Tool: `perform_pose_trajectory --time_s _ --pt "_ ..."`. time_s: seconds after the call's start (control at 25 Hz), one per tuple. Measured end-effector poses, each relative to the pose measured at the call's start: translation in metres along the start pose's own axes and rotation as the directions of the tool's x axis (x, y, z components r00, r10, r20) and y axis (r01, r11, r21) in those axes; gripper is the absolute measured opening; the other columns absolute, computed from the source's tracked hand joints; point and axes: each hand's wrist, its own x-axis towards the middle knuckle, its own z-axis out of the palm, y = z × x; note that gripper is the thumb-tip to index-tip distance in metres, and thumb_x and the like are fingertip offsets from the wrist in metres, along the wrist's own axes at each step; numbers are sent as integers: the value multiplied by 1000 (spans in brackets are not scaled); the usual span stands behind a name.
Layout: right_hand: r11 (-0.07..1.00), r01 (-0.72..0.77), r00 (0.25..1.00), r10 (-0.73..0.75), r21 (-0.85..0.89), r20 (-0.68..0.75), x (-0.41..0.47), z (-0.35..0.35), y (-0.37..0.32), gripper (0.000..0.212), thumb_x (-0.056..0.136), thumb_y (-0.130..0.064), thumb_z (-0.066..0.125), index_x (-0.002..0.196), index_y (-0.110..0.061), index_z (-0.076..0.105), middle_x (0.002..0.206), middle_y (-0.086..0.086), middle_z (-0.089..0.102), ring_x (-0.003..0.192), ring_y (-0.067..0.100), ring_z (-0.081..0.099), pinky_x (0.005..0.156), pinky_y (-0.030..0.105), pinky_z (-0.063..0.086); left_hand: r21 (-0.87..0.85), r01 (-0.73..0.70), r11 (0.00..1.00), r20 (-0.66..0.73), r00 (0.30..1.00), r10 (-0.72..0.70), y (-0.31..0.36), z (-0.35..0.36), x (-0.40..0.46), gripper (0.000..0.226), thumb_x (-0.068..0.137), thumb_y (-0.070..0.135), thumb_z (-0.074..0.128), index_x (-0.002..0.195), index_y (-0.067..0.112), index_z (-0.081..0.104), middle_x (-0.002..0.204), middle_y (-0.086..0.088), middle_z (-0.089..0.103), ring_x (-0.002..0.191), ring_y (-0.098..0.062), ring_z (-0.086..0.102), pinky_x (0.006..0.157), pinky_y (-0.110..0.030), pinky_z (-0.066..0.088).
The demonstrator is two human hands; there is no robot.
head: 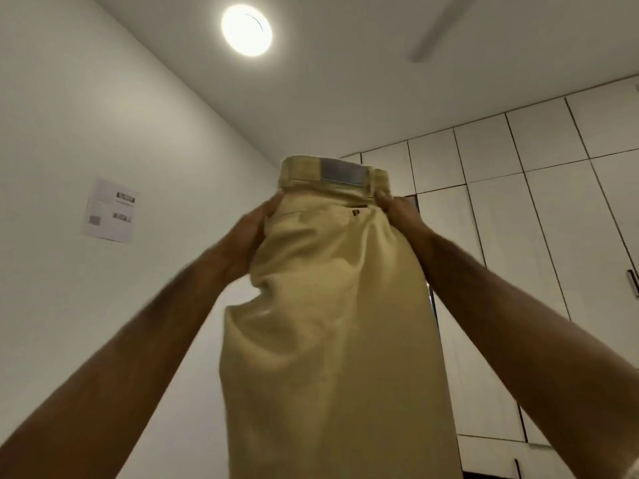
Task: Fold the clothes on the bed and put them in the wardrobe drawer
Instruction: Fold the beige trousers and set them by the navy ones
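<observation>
I hold tan trousers [332,305] high, my left hand [249,236] and right hand [397,209] gripping just under the waistband. Folding looks barely begun; the wardrobe [518,202] behind, drawer unseen.

One view only, from the head camera, tilted steeply upward so that the ceiling light [246,30] and a fan blade [442,29] fill the top of the frame. It faces a room corner, with a bare wall carrying a paper notice [110,210] on the left and the wardrobe [539,209] doors on the right. Range is close: both forearms run in from the lower corners, and the trousers [332,305], held up at arm's length, block the centre and bottom.
</observation>
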Motion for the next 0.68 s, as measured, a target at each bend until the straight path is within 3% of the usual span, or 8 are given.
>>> perform_pose_trajectory --time_s 0.08,0.12,0.2,0.32,0.4,0.48,0.6,0.68 --pt "997 -15 998 19 72 -57 -1 -4 17 34 102 -26 52 84 0 64 91 16 63 72 18 56 58 21 45 131 47 990 49 997 -54 -47 4 -23 40 93 55 52 113 29 73 111 0 72 93 -15 68 81 -31 57" --pt "996 -22 996 30 88 -87 -3 -5 21 33 102 -25 51 78 -5 61 89 15 60 73 19 56 61 22 47 232 88 969 66 992 -106 -73 6 -35 42 92 58 50 118 33 70 113 5 71 95 -12 67 82 -28 56" --pt "999 -37 995 39 21 -95 -7 1 25 31 101 -26 51 78 -7 61 89 14 60 84 25 56 78 36 50 364 177 914 38 978 -205 -132 14 -55 49 94 61 49 134 34 57 125 12 64 111 -7 63 95 -29 52" --pt "998 -20 1000 20 -65 -1 -15 20 26 28 103 -28 54 86 -8 63 79 6 58 81 23 52 72 34 42 368 239 899 -13 968 -252 -197 24 -73 37 102 43 49 138 33 49 128 9 62 111 -5 63 101 -36 53" --pt "997 1 997 4 -73 72 -20 24 30 29 103 -30 54 83 -12 62 77 3 57 79 21 53 72 36 45 353 221 909 -45 974 -220 -222 20 -76 30 104 37 49 133 33 50 128 6 61 109 -7 65 95 -34 56" --pt "999 17 995 -12 -49 98 -19 15 38 29 104 -32 53 87 -11 64 84 8 62 80 22 57 78 44 52 364 139 921 -137 986 -94 -229 11 -73 21 105 30 47 125 27 51 120 0 63 103 -12 66 83 -25 56" --pt "997 -31 998 27 72 62 -17 -6 47 31 105 -31 50 100 -7 68 99 18 68 87 29 65 86 46 56 299 -52 953 -433 882 184 -210 -14 -66 12 103 17 51 112 24 48 93 -9 55 81 -22 56 66 -20 50" --pt "992 -68 997 63 108 45 -17 -12 52 35 106 -34 48 109 -5 68 108 21 69 94 33 68 89 49 58 267 -51 962 -502 845 184 -196 -34 -61 20 101 15 57 116 27 53 101 -9 54 87 -21 56 75 -26 52"
